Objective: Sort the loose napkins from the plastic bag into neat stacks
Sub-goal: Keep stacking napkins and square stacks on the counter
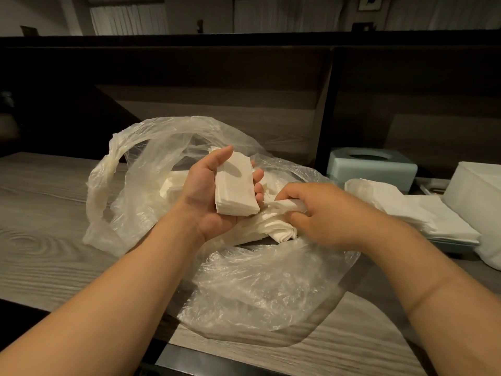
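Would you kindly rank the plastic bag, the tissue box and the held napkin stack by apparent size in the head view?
1. plastic bag, clearly largest.
2. tissue box.
3. napkin stack in the left hand.
The last two look alike; the stack is nearer, so their order is unsure.

From my remote seat I read the plastic bag [252, 283] as thin, clear film, crinkled and glossy where light catches it; the napkin stack [235, 185] in the left hand [208, 191] is soft matt white paper, and the loose napkins [271, 226] beneath look equally matt but creased. The table [48, 213] shows grey wood grain with a dull finish; the tissue box [371, 166] seems smooth pale plastic, though dimness leaves me unsure.
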`<state>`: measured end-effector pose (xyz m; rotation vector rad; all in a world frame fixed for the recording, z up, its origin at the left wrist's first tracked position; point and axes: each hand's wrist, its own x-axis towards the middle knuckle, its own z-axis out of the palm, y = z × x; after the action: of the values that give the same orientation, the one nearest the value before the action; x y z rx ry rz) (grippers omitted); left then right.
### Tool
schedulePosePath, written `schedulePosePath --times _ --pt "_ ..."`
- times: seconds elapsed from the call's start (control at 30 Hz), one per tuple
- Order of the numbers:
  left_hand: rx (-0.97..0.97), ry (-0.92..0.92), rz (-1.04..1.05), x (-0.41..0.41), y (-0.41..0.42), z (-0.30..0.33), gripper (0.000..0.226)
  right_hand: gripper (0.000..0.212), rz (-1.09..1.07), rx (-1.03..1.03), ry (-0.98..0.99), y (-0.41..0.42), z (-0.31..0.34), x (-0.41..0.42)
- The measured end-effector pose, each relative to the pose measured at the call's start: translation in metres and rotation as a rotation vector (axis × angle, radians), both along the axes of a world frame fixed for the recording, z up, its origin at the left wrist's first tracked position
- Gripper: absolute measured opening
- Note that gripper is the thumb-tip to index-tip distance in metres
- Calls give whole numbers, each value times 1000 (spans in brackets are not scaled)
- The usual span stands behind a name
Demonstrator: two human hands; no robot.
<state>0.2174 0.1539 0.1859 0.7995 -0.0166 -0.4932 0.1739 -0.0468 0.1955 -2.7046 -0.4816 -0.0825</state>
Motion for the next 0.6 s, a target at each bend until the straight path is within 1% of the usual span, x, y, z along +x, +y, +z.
schedulePosePath --times 0.07,0.1,0.17,0.23,0.33,0.43,0.5,0.57,0.6 --pt "3 1 13 -1 -1 1 51 30 -6 -2 -6 0 -1 0" --pt "5 0 15 -1 0 0 51 33 -10 3 -14 0 -1 0" --pt "0 3 11 -1 0 1 51 27 -22 19 -67 2 -1 0" --pt "3 6 14 -1 0 1 50 18 -37 97 -135 3 -1 1" --pt "15 18 62 -3 -2 3 45 12 -37 409 -149 3 0 1" --pt "-12 27 63 -5 -3 4 42 11 39 680 -106 2 5 -2" --pt "24 12 82 -5 -2 4 38 14 88 846 -47 1 8 -4" --pt "71 -11 93 -5 -2 4 35 12 148 986 54 -3 10 -4" --pt "93 -23 89 -6 -2 5 34 15 186 1049 111 -5 11 -4"
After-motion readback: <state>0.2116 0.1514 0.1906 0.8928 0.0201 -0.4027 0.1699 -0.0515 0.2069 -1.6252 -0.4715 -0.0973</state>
